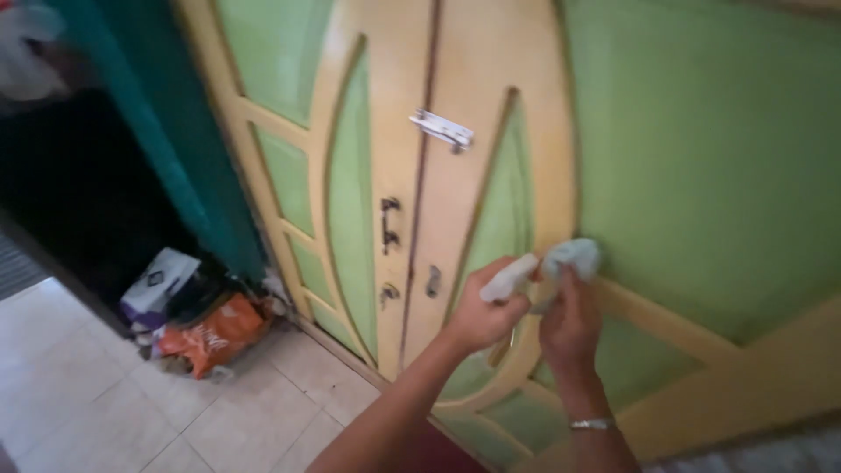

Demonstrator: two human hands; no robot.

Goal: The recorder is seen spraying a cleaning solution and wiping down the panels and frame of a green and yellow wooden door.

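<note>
Both my hands are raised in front of a green and yellow wooden double door point(491, 201). My left hand point(480, 311) is closed around one end of a pale grey-white cloth point(561, 261). My right hand point(569, 324) grips the bunched other end of the same cloth and holds it against the door's curved yellow trim. A silver bangle point(592, 424) sits on my right wrist.
A metal slide latch point(443, 130) joins the two door leaves, with dark handles point(390, 226) below it. A dark green curtain point(175, 131) hangs at the left. An orange bag point(215, 335) and a white box point(158, 278) lie on the pale tiled floor point(105, 403).
</note>
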